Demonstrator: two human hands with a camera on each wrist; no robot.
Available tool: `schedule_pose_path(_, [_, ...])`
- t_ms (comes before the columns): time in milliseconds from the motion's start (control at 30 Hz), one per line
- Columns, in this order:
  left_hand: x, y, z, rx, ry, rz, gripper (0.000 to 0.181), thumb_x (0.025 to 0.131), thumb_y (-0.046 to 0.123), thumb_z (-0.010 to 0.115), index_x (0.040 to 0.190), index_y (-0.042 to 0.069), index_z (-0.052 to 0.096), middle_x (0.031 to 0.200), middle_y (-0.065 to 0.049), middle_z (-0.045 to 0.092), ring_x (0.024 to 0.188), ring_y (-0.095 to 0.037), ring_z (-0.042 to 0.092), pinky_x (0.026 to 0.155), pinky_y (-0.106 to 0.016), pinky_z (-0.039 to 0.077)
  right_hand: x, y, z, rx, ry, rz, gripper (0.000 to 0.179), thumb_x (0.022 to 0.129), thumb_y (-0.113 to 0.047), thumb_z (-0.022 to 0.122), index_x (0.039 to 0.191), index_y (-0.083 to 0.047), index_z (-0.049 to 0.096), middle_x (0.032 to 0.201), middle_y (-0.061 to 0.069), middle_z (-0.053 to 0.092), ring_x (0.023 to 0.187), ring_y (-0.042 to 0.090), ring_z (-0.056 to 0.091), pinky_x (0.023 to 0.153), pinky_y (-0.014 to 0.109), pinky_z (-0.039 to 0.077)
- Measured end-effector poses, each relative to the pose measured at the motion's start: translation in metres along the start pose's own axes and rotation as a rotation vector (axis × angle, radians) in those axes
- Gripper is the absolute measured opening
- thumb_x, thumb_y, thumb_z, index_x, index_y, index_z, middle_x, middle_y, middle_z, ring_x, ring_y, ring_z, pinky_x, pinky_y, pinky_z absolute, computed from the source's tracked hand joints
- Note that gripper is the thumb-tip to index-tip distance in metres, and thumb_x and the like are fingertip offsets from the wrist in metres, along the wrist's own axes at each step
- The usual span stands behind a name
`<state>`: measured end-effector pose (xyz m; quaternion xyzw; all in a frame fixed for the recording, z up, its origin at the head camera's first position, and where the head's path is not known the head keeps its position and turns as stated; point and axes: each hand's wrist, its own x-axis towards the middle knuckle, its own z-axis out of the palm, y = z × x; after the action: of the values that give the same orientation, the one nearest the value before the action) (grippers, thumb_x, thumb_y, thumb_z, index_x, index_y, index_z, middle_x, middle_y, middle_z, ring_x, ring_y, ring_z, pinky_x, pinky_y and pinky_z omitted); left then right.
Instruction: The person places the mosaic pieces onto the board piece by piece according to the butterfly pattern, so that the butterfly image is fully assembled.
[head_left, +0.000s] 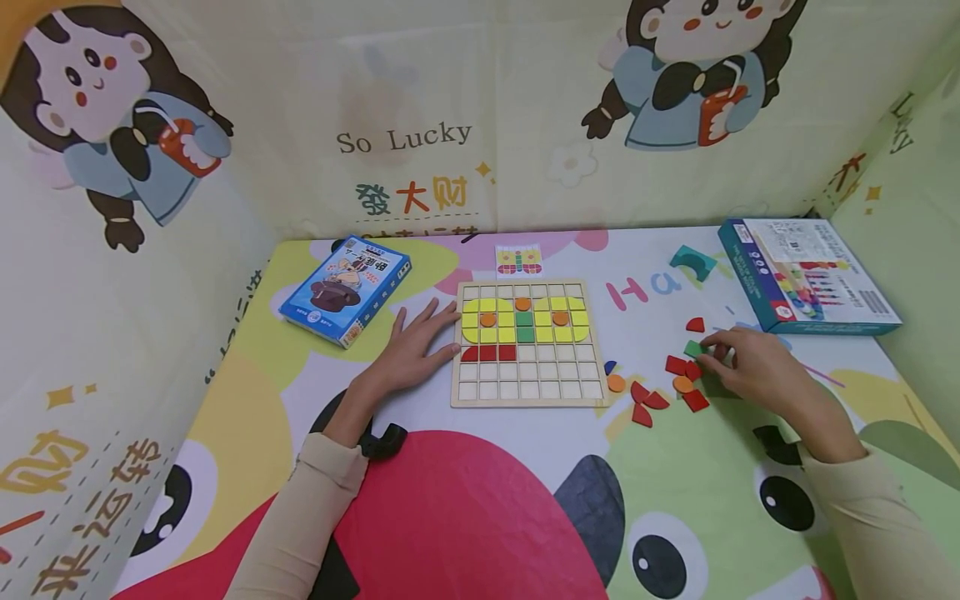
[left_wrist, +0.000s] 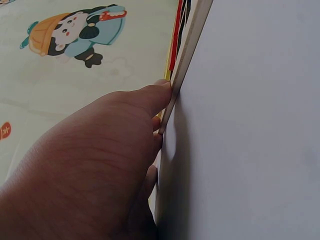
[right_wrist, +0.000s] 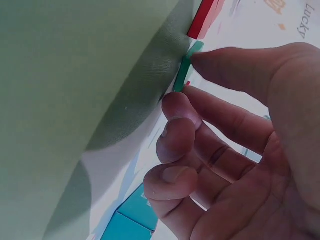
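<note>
So the right hand (head_left: 757, 367) has a green piece (head_left: 692, 349) pinched by its edges between thumb and index finger, which makes sense for something that thin. Can't really tell if it's off the table yet, the angle's pretty poor. The left hand (head_left: 408, 354) is spread, thumb and fingertips against the left edge of the grid board (head_left: 548, 389), probably to stop it sliding. Around the pinch there's a loose scatter of red pieces (head_left: 695, 401) plus an orange disc (head_left: 616, 383) nearer the board, handy for that right hand, I'd guess. The pattern card (head_left: 518, 261) lies just past the board's far edge, easy to glance at. Blue box (head_left: 347, 290) and teal box (head_left: 832, 275) sit out at the sides, seemingly out of the way.
</note>
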<state>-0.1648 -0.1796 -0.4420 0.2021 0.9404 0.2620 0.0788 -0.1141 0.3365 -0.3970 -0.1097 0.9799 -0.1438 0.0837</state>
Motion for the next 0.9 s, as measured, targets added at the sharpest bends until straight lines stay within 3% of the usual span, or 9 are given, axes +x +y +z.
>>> schedule_pose_path(233, [0.0,0.0,0.0,0.003,-0.001,-0.002,0.067,0.104,0.047,0.06,0.164,0.024,0.041,0.177,0.001,0.03,0.169,-0.028,0.009,0.133,-0.065,-0.01,0.001,0.001,0.001,0.003,0.003,0.004,0.038,0.095,-0.023,0.079,0.121,0.004,0.073,0.095,0.012,0.07,0.083,0.022,0.058,0.061,0.024,0.046])
schedule_pose_path(467, [0.0,0.0,0.001,0.001,-0.002,-0.006,0.067,0.104,0.047,0.06,0.164,0.024,0.041,0.177,0.001,0.03,0.169,-0.028,0.009,0.133,-0.065,-0.01,0.005,-0.006,-0.001,-0.009,-0.001,0.027,0.04,0.096,-0.022,0.078,0.125,0.004,0.071,0.104,0.02,0.071,0.091,0.03,0.063,0.068,0.031,0.054])
schedule_pose_path(733, [0.0,-0.001,0.001,-0.006,0.0,-0.003,0.066,0.105,0.047,0.059,0.164,0.024,0.041,0.177,0.002,0.03,0.17,-0.027,0.009,0.133,-0.064,-0.01,0.014,-0.038,0.004,-0.008,0.036,-0.042,0.036,0.096,-0.021,0.077,0.122,0.004,0.072,0.103,0.019,0.071,0.078,0.021,0.059,0.06,0.026,0.048])
schedule_pose_path(900, [0.001,-0.001,0.001,-0.007,0.002,0.01,0.064,0.106,0.045,0.059,0.164,0.024,0.042,0.176,0.002,0.031,0.17,-0.027,0.01,0.133,-0.065,-0.01,0.025,-0.068,0.012,0.011,0.045,-0.071,0.034,0.096,-0.019,0.077,0.123,0.002,0.073,0.105,0.016,0.07,0.079,0.02,0.059,0.063,0.028,0.052])
